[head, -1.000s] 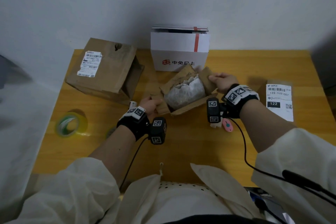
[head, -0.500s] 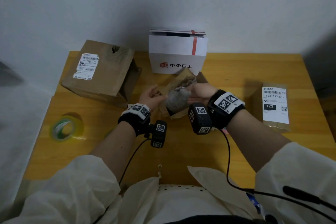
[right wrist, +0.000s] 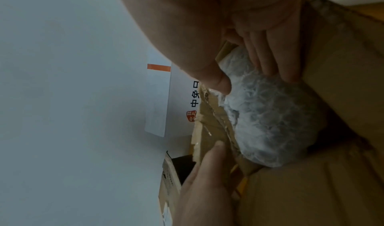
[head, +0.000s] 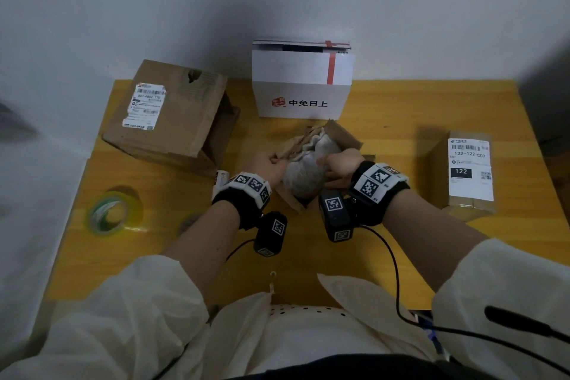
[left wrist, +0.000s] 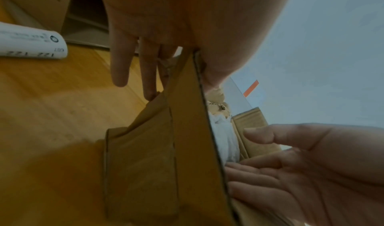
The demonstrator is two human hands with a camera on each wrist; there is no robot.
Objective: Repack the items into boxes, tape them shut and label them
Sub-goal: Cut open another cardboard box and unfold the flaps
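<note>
Mid-table: right hand (head: 339, 165) has come off the flap onto the wrapped bundle (head: 308, 173), grip closed round it inside the small open box (head: 342, 139). Left hand (head: 271, 162) pinches the left flap, steadying. Item seated; flap closing next. White box (head: 300, 83) at far edge.

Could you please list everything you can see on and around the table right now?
Table: one, yellow wood, under everything.
Open box: one, brown, centre.
Wrapped bundle: one, grey-white, inside the open box.
White box: one, red stripe, back centre.
Large box: one, brown, labelled, back left.
Sealed box: one, brown, labelled, right.
Tape roll: one, green-yellow, left.
Left hand: holds the box flap.
Right hand: on the bundle.
</note>
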